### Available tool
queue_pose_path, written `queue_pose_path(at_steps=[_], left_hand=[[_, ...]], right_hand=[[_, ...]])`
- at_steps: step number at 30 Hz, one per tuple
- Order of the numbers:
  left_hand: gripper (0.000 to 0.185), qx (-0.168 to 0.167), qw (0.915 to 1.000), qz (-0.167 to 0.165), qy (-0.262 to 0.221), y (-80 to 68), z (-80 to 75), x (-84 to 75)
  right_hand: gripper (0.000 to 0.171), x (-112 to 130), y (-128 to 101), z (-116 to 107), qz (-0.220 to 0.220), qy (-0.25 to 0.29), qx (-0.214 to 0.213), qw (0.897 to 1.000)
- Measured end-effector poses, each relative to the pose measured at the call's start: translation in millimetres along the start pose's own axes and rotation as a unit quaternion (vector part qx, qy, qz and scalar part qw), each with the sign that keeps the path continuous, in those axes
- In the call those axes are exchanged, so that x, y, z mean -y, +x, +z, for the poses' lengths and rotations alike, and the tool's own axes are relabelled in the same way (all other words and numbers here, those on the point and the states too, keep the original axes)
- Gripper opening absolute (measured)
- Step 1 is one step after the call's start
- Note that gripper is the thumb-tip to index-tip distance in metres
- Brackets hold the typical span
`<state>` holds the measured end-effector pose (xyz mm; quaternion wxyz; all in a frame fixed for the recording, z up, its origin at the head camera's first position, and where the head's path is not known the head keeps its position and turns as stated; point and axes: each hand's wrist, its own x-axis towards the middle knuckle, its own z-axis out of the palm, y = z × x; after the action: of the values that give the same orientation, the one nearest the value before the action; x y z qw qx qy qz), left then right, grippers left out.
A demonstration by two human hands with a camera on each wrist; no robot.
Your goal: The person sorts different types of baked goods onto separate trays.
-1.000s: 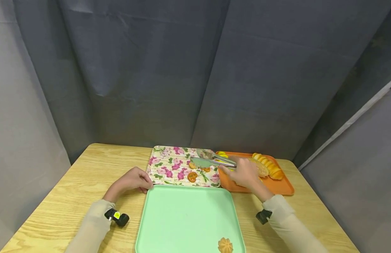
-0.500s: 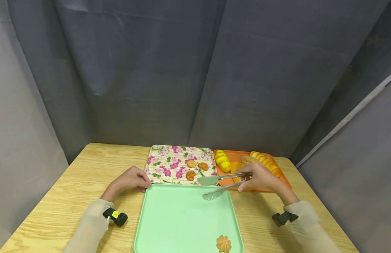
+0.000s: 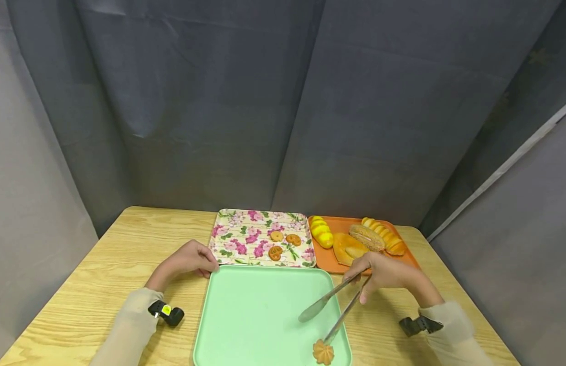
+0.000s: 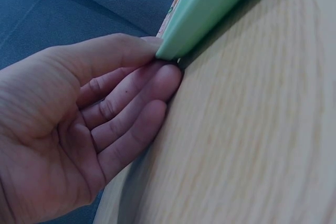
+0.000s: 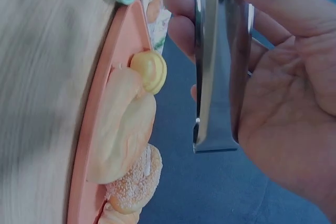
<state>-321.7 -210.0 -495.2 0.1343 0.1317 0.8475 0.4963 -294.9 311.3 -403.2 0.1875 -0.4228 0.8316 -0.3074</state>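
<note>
R hand grips metal tongs near their hinge end, fingers and thumb curled round both arms; in the R wrist view the arms run across the palm. Tong tips are spread apart over the green tray: upper blade above bare tray centre-right, lower tip just beside or touching the swirl cookie, can't tell which. Cookie sits near the tray's front R edge, close to the rim.

L hand rests on the table at the green tray's far L corner, fingers relaxed, fingertips against the rim corner, holding nothing.

Floral tray w/ three small cookies butts against the green tray's far edge; orange tray w/ breads just beside it, R. Most of the green tray is bare. Bare table strips lie L and R of the green tray.
</note>
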Motion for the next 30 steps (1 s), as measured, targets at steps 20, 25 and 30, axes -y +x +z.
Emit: queue_pose_path(at_steps=[20, 25, 30], left_hand=[[0.017, -0.002, 1.0000, -0.001, -0.002, -2.0, 0.9, -1.0], [0.017, -0.001, 1.0000, 0.001, -0.003, -0.9, 0.4, -1.1], [0.017, -0.002, 1.0000, 0.001, -0.003, -0.3, 0.5, -1.4]], right_hand=[[0.043, 11.4, 14.7, 25.8, 0.000, -0.032, -0.032, 0.999], [0.046, 10.0, 18.1, 25.8, -0.009, -0.042, -0.027, 0.999], [0.046, 7.1, 21.2, 27.5, -0.006, -0.033, -0.023, 0.999]])
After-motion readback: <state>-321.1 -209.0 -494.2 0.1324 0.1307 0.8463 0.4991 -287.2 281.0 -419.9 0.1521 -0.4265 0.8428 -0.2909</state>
